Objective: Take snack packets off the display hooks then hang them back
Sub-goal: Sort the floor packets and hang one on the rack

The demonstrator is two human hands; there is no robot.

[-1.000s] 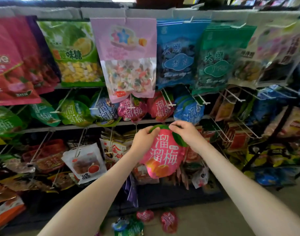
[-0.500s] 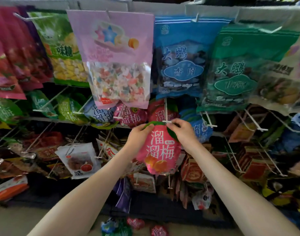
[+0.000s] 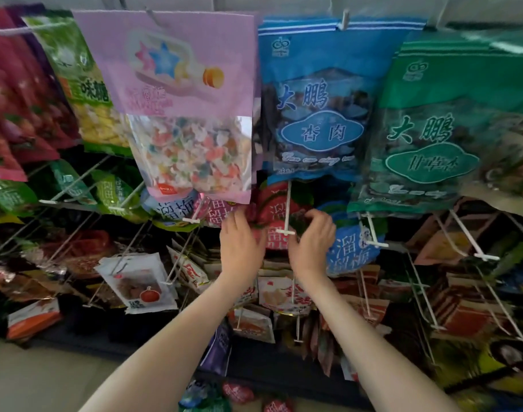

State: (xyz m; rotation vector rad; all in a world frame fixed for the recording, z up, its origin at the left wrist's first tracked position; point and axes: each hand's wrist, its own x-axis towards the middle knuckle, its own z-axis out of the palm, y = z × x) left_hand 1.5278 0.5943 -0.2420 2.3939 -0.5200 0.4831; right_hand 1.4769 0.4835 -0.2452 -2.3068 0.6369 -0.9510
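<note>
Left hand (image 3: pixel 243 244), right hand (image 3: pixel 311 243), one red packet (image 3: pixel 273 241)

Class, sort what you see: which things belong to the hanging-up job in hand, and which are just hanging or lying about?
In the job: left hand, right hand, red plum packet between them, white hook.

Just about: pink candy bag, blue bag, green bag, floor packets.

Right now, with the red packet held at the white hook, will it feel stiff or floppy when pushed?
Probably floppy: the red packet looks like a thin film pouch, held between the left hand and right hand. Likely light, since a thin white hook carries such pouches. Its glossy film may slip.
</note>
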